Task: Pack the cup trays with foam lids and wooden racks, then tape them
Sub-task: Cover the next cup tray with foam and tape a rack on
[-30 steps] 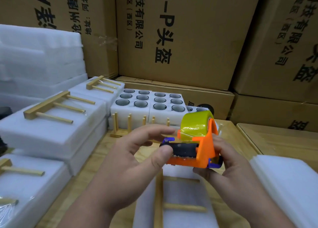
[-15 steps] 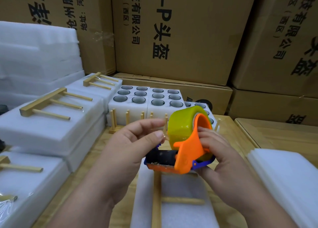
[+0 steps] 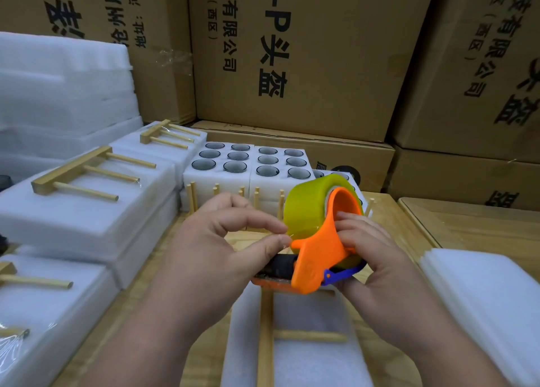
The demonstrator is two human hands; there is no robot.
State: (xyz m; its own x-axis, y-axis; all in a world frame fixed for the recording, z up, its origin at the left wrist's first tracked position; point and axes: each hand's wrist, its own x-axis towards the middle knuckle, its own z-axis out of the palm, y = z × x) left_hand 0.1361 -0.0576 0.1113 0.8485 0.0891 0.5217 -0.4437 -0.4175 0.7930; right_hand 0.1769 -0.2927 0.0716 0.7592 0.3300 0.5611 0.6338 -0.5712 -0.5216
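Observation:
My right hand (image 3: 377, 258) grips an orange tape dispenser (image 3: 318, 258) that carries a yellow-green tape roll (image 3: 306, 208). My left hand (image 3: 222, 252) pinches at the tape's free end beside the roll, thumb and forefinger together. Below my hands lies a foam-lidded tray (image 3: 309, 357) with a wooden rack (image 3: 267, 337) on top. Behind them stand open cup trays (image 3: 248, 164) holding grey cups, with upright wooden racks (image 3: 216, 199) in front.
Taped foam packs with wooden racks (image 3: 84, 176) are stacked at the left, under a tall pile of foam sheets (image 3: 61, 85). A loose foam lid (image 3: 493, 305) lies at the right on the wooden table (image 3: 467, 229). Cardboard boxes (image 3: 306, 50) wall off the back.
The dispenser has turned so its orange side faces me and has risen slightly. My left fingers have moved from the black roller to the tape edge by the roll.

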